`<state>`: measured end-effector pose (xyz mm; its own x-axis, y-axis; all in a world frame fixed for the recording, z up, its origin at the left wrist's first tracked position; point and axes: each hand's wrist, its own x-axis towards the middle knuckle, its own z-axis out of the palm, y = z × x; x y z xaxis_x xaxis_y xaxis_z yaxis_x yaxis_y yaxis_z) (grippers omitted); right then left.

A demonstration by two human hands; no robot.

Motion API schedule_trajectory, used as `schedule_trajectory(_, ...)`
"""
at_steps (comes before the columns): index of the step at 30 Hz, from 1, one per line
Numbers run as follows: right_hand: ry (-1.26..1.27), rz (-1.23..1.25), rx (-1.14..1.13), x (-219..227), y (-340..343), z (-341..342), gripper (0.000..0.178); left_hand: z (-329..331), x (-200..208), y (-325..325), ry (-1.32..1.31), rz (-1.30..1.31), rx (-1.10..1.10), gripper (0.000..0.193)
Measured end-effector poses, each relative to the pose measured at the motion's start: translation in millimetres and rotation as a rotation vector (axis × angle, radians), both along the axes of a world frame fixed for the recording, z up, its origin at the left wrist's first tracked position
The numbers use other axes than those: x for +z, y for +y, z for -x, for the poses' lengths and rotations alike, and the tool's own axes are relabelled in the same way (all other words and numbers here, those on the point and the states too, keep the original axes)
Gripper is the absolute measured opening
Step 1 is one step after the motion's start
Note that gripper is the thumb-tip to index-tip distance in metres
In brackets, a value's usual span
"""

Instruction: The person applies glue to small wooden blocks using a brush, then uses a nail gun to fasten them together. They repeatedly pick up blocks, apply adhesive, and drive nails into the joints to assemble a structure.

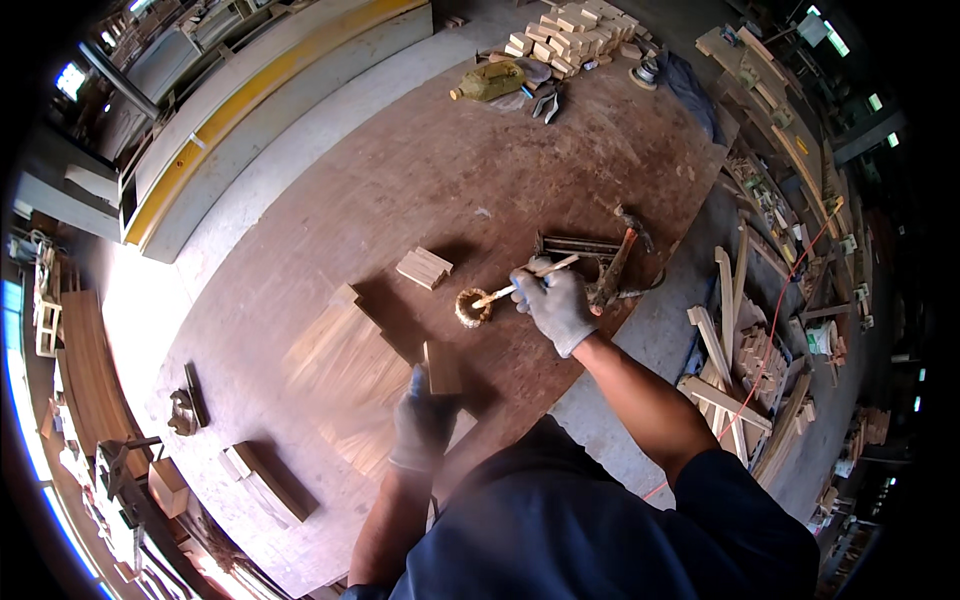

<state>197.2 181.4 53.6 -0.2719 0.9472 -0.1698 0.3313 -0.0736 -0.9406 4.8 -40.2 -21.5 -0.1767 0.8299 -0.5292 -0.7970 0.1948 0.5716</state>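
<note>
My right hand point(553, 305), in a grey work glove, closes round a thin pale stick point(498, 295). The stick slants down, and its lower end is inside a small round pot point(464, 318) with a crusted, yellowish rim. In my gloved left hand point(424, 430), somewhat blurred, is a short wooden block point(442, 366), held upright near my body. Left of that block lies a flat light-brown wooden panel point(345, 365) with a stepped edge. A small group of pale wood pieces point(424, 267) sits beyond the panel, left of the pot.
A hammer point(615, 265) and dark metal tools lie just right of my right hand. At the table's far end are stacked wood blocks point(575, 38), a greenish bottle point(490, 80) and pliers point(546, 103). More wood pieces point(270, 482) rest at the left; timber offcuts point(725, 330) fill the right floor.
</note>
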Motion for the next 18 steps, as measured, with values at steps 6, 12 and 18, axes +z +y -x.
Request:
schedule_trajectory(6, 0.135, 0.206, -0.146, 9, -9, -7, 0.014, 2, -5, 4, -0.040, 0.032, 0.046, 0.051)
schedule_trajectory(12, 0.148, 0.230, -0.081, -1, -15, -3, 0.019, 2, 0, 7, -0.165, 0.045, 0.093, 0.051)
schedule_trajectory(18, 0.165, 0.223, -0.213, 15, -10, -12, 0.017, 5, -11, 4, -0.173, 0.030, 0.095, 0.053)
